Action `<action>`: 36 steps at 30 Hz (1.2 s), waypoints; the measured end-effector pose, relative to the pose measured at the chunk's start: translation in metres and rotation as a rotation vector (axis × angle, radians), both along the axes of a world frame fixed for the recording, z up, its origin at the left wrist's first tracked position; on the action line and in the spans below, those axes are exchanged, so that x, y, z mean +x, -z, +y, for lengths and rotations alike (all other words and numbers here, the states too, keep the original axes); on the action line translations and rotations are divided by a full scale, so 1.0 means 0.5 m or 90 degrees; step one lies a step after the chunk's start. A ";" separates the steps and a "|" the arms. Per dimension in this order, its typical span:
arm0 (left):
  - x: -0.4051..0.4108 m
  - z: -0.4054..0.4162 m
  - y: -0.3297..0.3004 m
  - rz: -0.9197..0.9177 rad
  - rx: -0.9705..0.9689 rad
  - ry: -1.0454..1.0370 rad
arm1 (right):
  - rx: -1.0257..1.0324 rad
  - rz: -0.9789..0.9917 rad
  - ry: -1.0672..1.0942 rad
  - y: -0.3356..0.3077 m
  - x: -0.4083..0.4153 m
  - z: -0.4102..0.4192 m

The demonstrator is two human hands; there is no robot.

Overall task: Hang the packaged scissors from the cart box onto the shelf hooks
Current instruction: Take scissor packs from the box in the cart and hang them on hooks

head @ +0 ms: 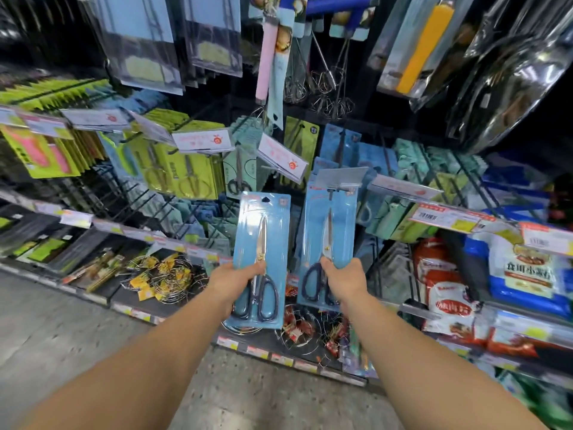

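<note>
Side by side, two scissor packs (260,243) (328,237), apart.

Landmark: pink-handled whisk (266,57), hanging upper centre. Right of it, bare wire whisks (328,88). Farther right, yellow utensil in clear packet (421,45). Below-left of it, yellow-green carded packs (189,172) on pegs. Far below-left, loose wire coils with yellow tags (164,277). Below-right, red-and-white food bags (446,293). Grey speckled floor (77,330) at bottom.

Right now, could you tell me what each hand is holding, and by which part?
Left hand grips one blue scissors pack near its lower half; right hand grips another pack likewise.
</note>
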State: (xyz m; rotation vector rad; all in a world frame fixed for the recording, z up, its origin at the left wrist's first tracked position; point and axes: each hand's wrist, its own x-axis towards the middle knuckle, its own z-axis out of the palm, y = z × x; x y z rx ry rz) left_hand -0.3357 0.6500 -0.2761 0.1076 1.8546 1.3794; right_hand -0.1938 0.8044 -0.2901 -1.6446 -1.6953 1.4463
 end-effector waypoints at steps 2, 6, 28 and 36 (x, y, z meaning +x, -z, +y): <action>-0.006 0.000 0.003 -0.008 0.009 0.002 | 0.002 -0.014 -0.006 -0.010 -0.006 0.011; -0.016 0.001 0.009 -0.014 0.016 0.005 | -0.039 -0.066 -0.032 -0.014 -0.014 0.025; 0.053 0.100 0.028 0.012 0.076 0.183 | -0.152 0.181 -0.184 -0.037 0.046 -0.003; 0.073 0.133 0.025 -0.017 0.090 0.194 | -0.085 0.126 -0.142 -0.036 0.048 0.018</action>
